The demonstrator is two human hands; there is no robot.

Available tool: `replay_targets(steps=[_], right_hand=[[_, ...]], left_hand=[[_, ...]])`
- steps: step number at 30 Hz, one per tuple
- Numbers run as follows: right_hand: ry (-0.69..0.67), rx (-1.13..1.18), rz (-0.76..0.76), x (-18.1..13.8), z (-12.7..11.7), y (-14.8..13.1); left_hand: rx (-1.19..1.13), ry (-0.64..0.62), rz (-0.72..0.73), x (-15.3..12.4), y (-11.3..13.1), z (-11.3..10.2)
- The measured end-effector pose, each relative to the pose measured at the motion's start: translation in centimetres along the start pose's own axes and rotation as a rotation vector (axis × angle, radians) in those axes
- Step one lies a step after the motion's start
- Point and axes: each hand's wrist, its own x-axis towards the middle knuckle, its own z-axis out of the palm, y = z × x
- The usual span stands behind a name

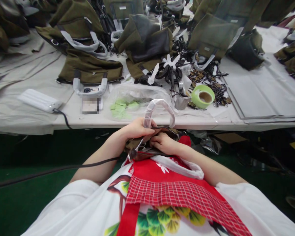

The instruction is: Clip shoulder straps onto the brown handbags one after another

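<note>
An olive-brown handbag is held against my body at the table's front edge, its zipped mouth open toward me. One white-wrapped handle stands up on the far side; the other wrapped handle hangs over my red apron. My left hand is closed on the bag's far rim, beside the base of the raised handle. Inside the mouth, my right hand has its fingers curled together against the lining. Its fingertips are hidden, so what they pinch cannot be made out.
Olive handbags crowd the table's back. Nearer lie a clear plastic bag with green slips, a green tape roll, black straps and tangled tags. A white power strip lies left; a dark cord crosses my left arm.
</note>
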Motion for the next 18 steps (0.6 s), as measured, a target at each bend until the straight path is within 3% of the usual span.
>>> replay_targets(steps=[3,7,10,15,18], right_hand=[[-0.061,0.091,-0.059,-0.2,-0.3,-0.9],[-0.212,0.223,-0.158,-0.7,-1.4,-2.8],[-0.164,0.136,-0.137,-0.7,-1.6,-4.0],[-0.013,-0.258,0.093,0.2,-0.1,-4.8],[-0.027,-0.211,-0.016,0.7,0.5,-4.7]], left_hand=[[-0.042,-0.059,0.02,-0.1,0.0,0.6],[-0.002,-0.001,0.023,0.0,0.0,0.9],[0.034,0.032,0.015,0.2,-0.1,0.8],[-0.019,0.038,-0.005,0.5,-0.3,1.1],[-0.054,0.061,-0.015,0.8,-0.7,1.4]])
